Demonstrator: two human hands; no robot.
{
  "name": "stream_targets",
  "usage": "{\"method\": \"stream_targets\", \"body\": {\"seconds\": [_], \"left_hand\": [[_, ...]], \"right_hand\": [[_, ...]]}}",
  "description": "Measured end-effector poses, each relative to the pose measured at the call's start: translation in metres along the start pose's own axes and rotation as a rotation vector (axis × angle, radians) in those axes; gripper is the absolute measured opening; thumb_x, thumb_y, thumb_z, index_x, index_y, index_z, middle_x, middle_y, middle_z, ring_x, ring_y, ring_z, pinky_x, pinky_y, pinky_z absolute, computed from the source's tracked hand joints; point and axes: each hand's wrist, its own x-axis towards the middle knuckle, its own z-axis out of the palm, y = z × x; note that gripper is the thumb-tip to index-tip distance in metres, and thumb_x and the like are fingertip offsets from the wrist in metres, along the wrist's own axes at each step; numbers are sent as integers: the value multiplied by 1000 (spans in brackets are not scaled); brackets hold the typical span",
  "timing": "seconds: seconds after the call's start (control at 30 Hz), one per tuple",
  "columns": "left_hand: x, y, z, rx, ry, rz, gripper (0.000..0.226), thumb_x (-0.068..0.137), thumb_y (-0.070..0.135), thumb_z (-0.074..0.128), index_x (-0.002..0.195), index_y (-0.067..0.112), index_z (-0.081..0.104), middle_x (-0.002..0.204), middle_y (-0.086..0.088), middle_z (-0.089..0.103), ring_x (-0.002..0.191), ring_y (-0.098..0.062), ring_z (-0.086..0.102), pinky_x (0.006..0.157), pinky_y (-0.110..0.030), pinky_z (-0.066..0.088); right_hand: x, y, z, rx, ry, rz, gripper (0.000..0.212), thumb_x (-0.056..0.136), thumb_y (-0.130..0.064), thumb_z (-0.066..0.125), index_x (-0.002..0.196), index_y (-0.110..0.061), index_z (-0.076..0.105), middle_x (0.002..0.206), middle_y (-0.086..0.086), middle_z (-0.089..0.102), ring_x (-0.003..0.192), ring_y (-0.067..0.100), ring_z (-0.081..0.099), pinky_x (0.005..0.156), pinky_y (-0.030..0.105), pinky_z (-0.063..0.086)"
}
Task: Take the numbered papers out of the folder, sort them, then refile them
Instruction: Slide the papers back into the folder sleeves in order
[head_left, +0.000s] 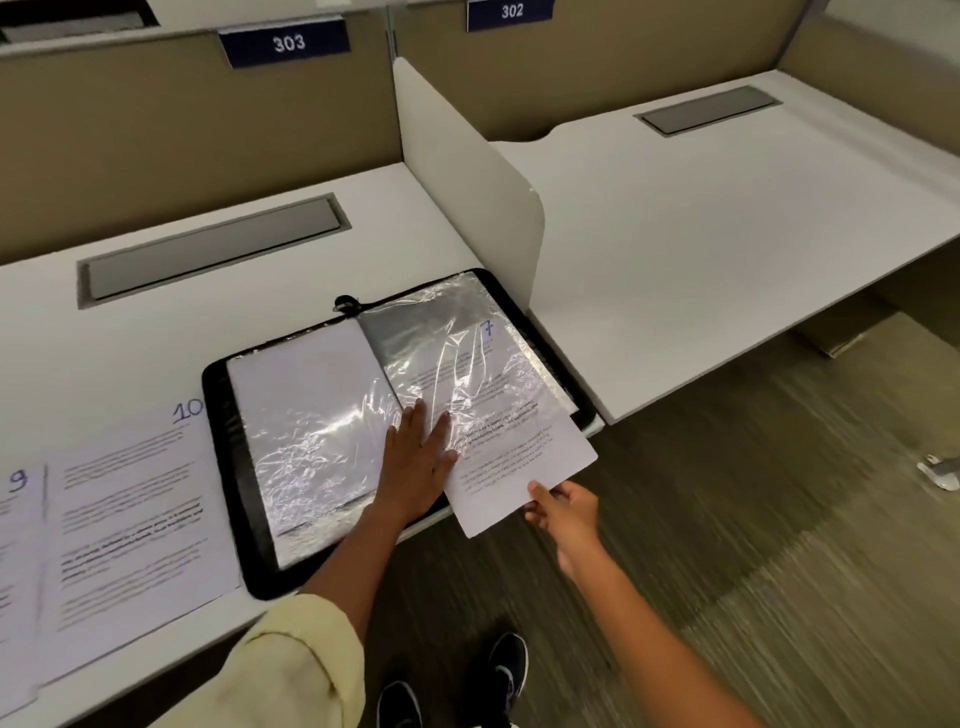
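Note:
A black zip folder (228, 467) lies open on the white desk (208, 312), its crinkled clear sleeves showing. The sheet numbered 7 (511, 467) sits halfway inside the right-hand sleeve (447, 332), its lower end sticking out past the desk edge. My right hand (561, 512) pinches that sheet's lower right corner. My left hand (415, 460) presses flat on the folder near the spine, fingers straight on the plastic. Left of the folder lie the sheets numbered 10 (130, 509) and 9 (15, 545), face up.
A white divider panel (467, 171) stands just behind the folder's right side, with a second desk (727, 249) beyond it. Grey cable flaps (208, 249) are set in the desktops. Carpet and my shoes (506, 670) are below.

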Motion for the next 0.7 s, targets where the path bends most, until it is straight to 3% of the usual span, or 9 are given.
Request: {"method": "stream_targets", "body": {"seconds": [0.17, 0.3, 0.47, 0.6, 0.7], "left_hand": [[1, 0, 0, 17, -33, -21, 67, 101, 53, 29, 157, 27, 2, 162, -7, -18, 148, -23, -20, 120, -48, -6], [2, -1, 1, 9, -34, -24, 77, 88, 65, 8, 156, 29, -3, 160, -4, -23, 145, -19, -25, 118, -44, -10], [2, -1, 1, -15, -25, -29, 80, 86, 67, 6, 156, 29, -5, 159, -3, -26, 147, -21, -24, 118, -42, -12], [2, 0, -1, -32, -32, -21, 82, 85, 67, 6, 156, 28, -5, 158, -3, -28, 147, -21, -24, 117, -40, -14], [2, 1, -3, -38, -28, -19, 80, 86, 67, 6, 155, 28, -7, 157, -3, -29, 146, -21, -25, 116, -40, -14]], "right_hand": [[10, -4, 6, -62, -5, -33, 19, 94, -14, 68, 112, -11, 63, 108, 5, 70, 94, 21, 69, 67, 27, 57], [7, -2, -3, -200, -1, -145, 14, 96, -21, 64, 110, -18, 64, 100, 4, 71, 78, 17, 66, 65, 27, 55], [14, -6, 2, -183, -1, -165, 12, 97, -15, 63, 108, -12, 66, 95, 9, 72, 78, 21, 72, 75, 35, 62], [21, -19, 23, -103, -6, -151, 4, 97, -10, 63, 96, -6, 63, 94, 16, 71, 80, 22, 75, 73, 29, 62], [27, -31, 39, -48, -13, -141, 4, 97, -6, 61, 100, -3, 61, 95, 18, 70, 81, 21, 76, 78, 31, 62]]}}
